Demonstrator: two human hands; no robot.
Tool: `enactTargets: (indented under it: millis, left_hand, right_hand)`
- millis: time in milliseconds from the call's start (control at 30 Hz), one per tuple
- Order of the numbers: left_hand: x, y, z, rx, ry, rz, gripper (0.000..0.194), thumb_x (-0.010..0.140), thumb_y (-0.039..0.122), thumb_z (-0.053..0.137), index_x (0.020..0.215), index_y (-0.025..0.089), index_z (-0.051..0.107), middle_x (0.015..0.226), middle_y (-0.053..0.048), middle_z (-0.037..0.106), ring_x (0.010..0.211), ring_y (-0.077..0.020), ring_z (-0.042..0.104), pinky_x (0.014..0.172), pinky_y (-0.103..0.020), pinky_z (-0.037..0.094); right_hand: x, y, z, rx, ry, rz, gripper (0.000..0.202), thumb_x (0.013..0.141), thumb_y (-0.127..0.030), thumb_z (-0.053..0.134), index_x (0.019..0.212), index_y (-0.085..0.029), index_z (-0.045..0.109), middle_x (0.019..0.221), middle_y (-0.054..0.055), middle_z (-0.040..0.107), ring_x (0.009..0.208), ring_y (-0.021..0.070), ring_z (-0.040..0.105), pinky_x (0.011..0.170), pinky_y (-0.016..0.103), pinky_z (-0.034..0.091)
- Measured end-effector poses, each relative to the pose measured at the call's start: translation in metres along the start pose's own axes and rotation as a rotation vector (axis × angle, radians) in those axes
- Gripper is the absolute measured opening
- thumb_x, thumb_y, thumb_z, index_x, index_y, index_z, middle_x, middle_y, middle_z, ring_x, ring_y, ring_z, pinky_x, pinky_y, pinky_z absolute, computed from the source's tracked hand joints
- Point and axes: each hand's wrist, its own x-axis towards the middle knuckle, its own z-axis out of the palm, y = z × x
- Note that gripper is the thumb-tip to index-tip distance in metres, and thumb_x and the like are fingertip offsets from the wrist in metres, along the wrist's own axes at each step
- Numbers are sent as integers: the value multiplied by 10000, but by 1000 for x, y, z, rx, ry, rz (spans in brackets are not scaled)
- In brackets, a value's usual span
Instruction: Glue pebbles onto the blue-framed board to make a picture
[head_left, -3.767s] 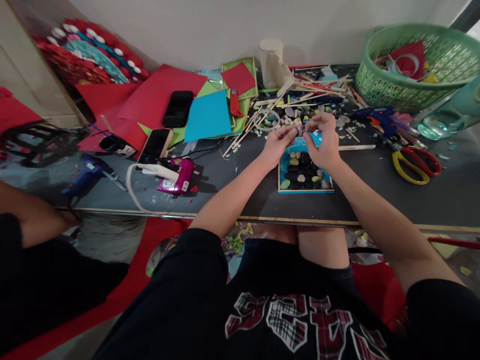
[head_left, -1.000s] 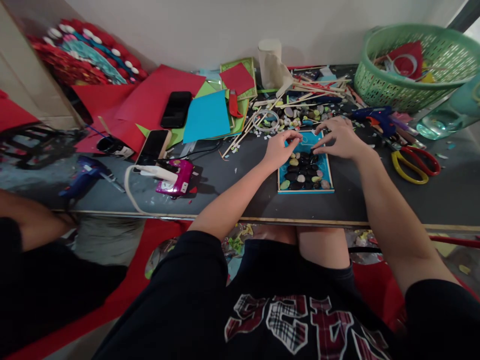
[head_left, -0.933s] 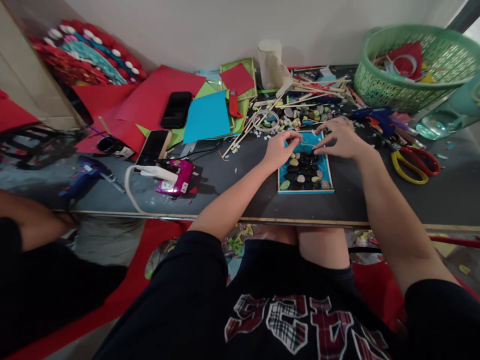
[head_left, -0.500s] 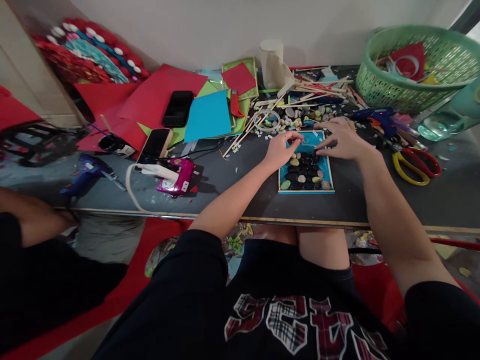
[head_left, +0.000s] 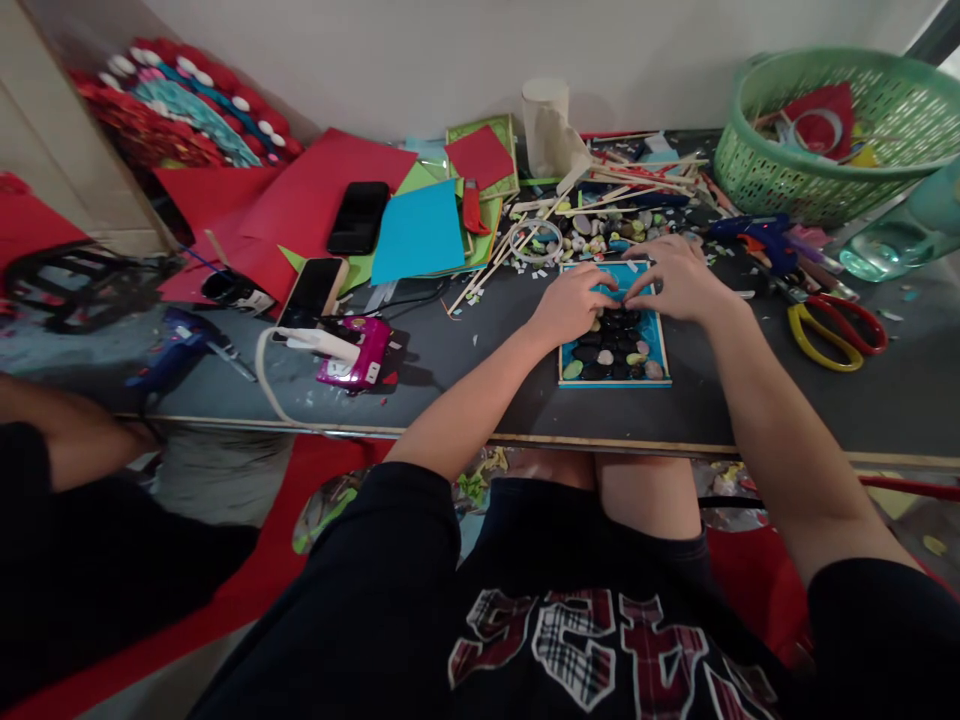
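A small picture panel [head_left: 615,383] with a blue ground and a pale wooden border lies flat on the table in front of me. Rows of glossy black pebbles [head_left: 600,345] cover its lower part, with a few pale green, pinkish and grey ones at the sides. Over the panel's upper left, my left hand [head_left: 574,302] has its fingers bent and closed at the top of the pebbles; what they pinch is hidden. From the upper right, my right hand [head_left: 681,282] reaches in, thumb and forefinger closed at a black pebble in the upper row. Both hands' fingertips nearly meet.
Loose pebbles [head_left: 592,235], sticks and paper scraps lie behind the panel. Scissors [head_left: 832,335], a glue gun [head_left: 761,235] and a green basket [head_left: 795,170] are on the right. Phones, coloured paper [head_left: 420,235] and a purple power socket [head_left: 360,355] sit left. Another person's arm [head_left: 67,430] is far left.
My left hand has moved right and down over the panel, its fingers now close to my right fingertips. My right hand has shifted slightly left, its thumb and forefinger drawing together.
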Motion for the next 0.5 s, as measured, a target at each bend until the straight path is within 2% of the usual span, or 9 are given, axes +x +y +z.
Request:
enactTargets:
  millis: [100, 200, 267, 367, 433, 500]
  left_hand:
    - [1, 6, 0, 5, -29, 50, 275, 958, 127, 530, 943, 217, 790, 1200, -92, 731, 1265, -296, 616, 1095, -492, 469]
    - [2, 11, 1, 10, -22, 57, 204, 1005, 212, 553, 1044, 198, 753, 1227, -114, 724, 1290, -296, 617, 1114, -485, 458]
    - [2, 12, 2, 5, 0, 52, 202, 1012, 238, 562, 1106, 195, 735, 1276, -127, 707, 1335, -305, 592, 1134, -497, 446]
    - [1, 8, 3, -18, -8, 65, 237, 1027, 258, 523, 1052, 215, 755, 1329, -116, 686, 1382, -305, 555, 1155, -505, 434]
    - [0, 3, 2, -19, 3, 44, 310, 1033, 234, 459, 1050, 234, 768, 1355, -97, 677, 1378, -301, 556, 1151, -509, 436]
    - [-1, -3, -3, -17, 74, -20, 378, 1021, 201, 402, 1132, 250, 760, 1373, -90, 668, 1350, -298, 572, 1150, -519, 435]
  right_hand:
    - [-2, 3, 3, 16, -4, 2, 261, 813, -543, 826, 744, -293, 801, 1330, 43, 695, 1320, 431, 535, 1123, 719, 388]
    - [-1, 5, 3, 65, 20, -8, 220, 843, -520, 787, 826, -304, 820, 1314, 40, 711, 1259, 391, 606, 1098, 642, 463]
    - [0, 6, 1, 84, 112, 32, 229, 869, -502, 751, 951, -302, 827, 1280, 61, 727, 1208, 366, 648, 1063, 586, 511]
    - [1, 4, -2, 42, 351, 180, 306, 984, -451, 583, 1116, -270, 792, 1187, 100, 754, 1136, 332, 687, 1012, 528, 547]
    - [0, 2, -3, -43, 467, 272, 351, 1032, -398, 467, 1138, -259, 771, 1143, 112, 758, 1118, 328, 685, 1015, 533, 536]
    - [-3, 0, -2, -131, 503, 312, 363, 1036, -375, 430, 1139, -268, 761, 1139, 110, 754, 1145, 344, 664, 1038, 577, 505]
